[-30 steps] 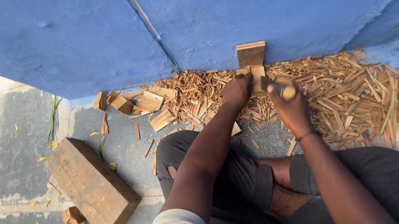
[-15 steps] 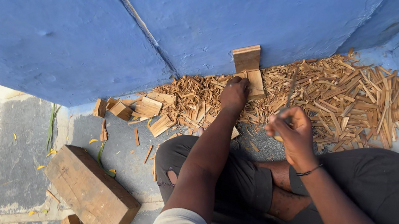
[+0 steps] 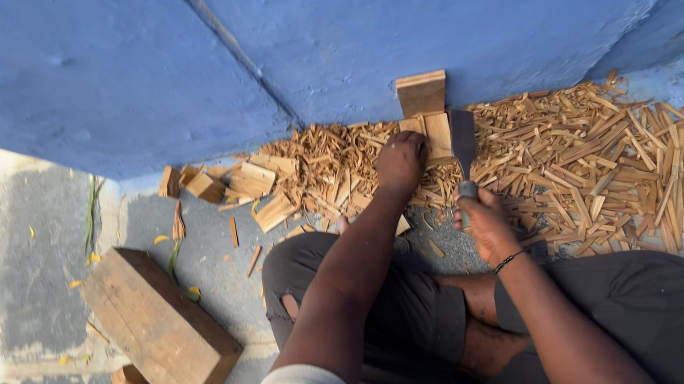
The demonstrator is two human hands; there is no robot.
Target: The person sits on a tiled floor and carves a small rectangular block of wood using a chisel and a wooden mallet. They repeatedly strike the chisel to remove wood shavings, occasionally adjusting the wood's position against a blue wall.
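Splitting wood into slivers against a blue wall

Lying at the far left on the grey stone floor [image 3: 7, 259], a thick wooden block [image 3: 159, 327] sits well apart from the work, with a few short offcuts [image 3: 226, 179] nearer the wall. Moving right, the seated person's left hand [image 3: 402, 161] is clenched on a small wood piece [image 3: 434, 133], standing it upright on the floor just in front of a squarer wooden block [image 3: 421, 92] that leans at the foot of the wall. Just beside it, the right hand [image 3: 482, 222] has its grip closed round the handle of a flat-bladed chopper [image 3: 462, 140], the blade raised next to the held piece. By the look of it, the step in hand is lining up a cut; the next stroke calls for the blade to land on the piece's top, clear of the steadying fingers. Further right, a broad heap of split sticks [image 3: 625, 171] covers the floor along the blue-painted wall [image 3: 340, 20], in the sunlit corner where wall and floor meet
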